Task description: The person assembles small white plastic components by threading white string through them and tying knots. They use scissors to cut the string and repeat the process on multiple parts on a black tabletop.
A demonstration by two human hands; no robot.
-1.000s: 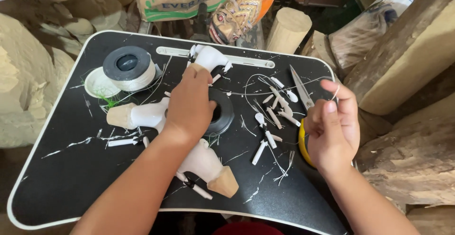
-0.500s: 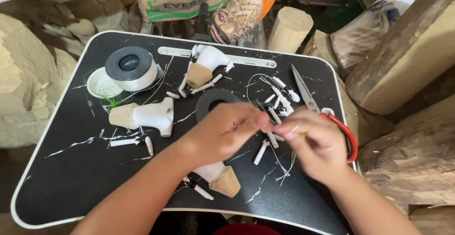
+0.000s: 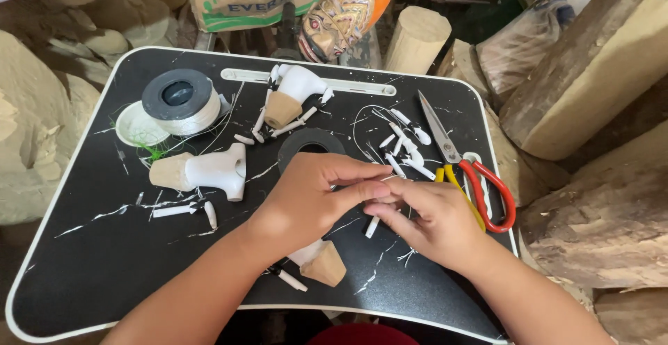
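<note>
My left hand and my right hand meet fingertip to fingertip over the middle of the black tray. Together they pinch a small white piece, mostly hidden by the fingers. A black ring lies just beyond my left hand. A white-painted wooden figure with a bare cone end sits under my left wrist. Scissors with red and yellow handles lie on the tray right of my right hand. Several small white sticks are scattered beyond the hands.
A spool of white thread and a white lid sit at the tray's back left, with two more white wooden figures. Rough logs, a wooden cylinder and a painted mask surround the tray.
My left hand left the black ring and moved right. My right hand came in from the scissors side. Both now meet at the tray's middle, and the scissors lie flat on the tray.
</note>
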